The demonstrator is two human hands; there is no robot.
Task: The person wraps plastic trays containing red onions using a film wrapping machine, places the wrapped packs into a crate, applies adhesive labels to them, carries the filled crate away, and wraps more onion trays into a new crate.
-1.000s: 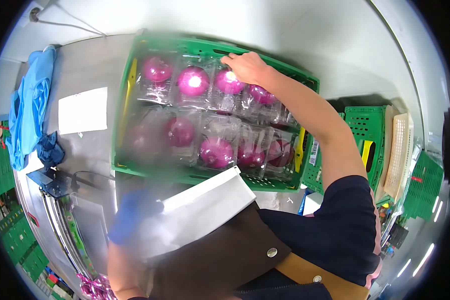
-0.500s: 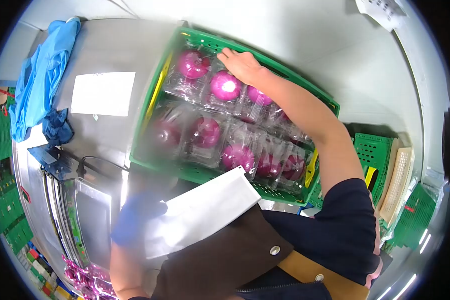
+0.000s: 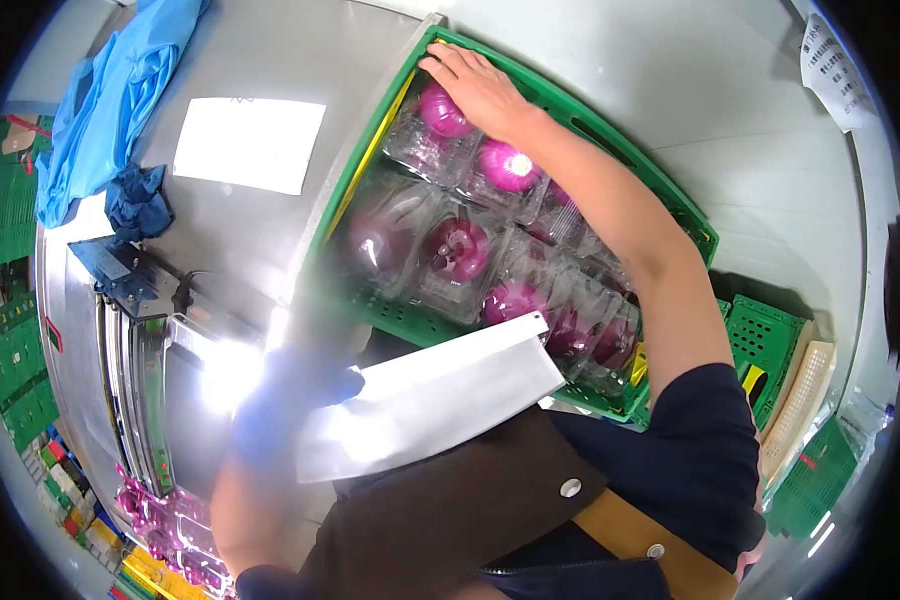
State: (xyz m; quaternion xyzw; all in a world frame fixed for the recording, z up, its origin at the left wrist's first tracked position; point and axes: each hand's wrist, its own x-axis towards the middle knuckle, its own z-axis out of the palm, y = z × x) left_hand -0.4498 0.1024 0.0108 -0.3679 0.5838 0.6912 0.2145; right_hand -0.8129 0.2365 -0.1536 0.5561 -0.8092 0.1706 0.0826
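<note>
Lying beside fingers (image 3: 454,66) of right hand (image 3: 488,98), purple onion (image 3: 443,112), green crate (image 3: 410,322)

At upper center, a strip of bare tabletop (image 3: 285,50) runs between the flat white sheet (image 3: 250,145) and the green crate (image 3: 370,160), giving a hand room to pass. Blue cloth (image 3: 120,110) bounds it at far left; below, a metal device (image 3: 140,400) with a cable takes up the tabletop. The right hand (image 3: 480,92) covers the crate's upper corner, and its forearm bars the way in from upper right, where the wall (image 3: 710,90) rises close behind. Packed onions (image 3: 457,250) stand side by side inside. The white packet (image 3: 435,400), in the left hand (image 3: 300,400), blocks the lower rim.
</note>
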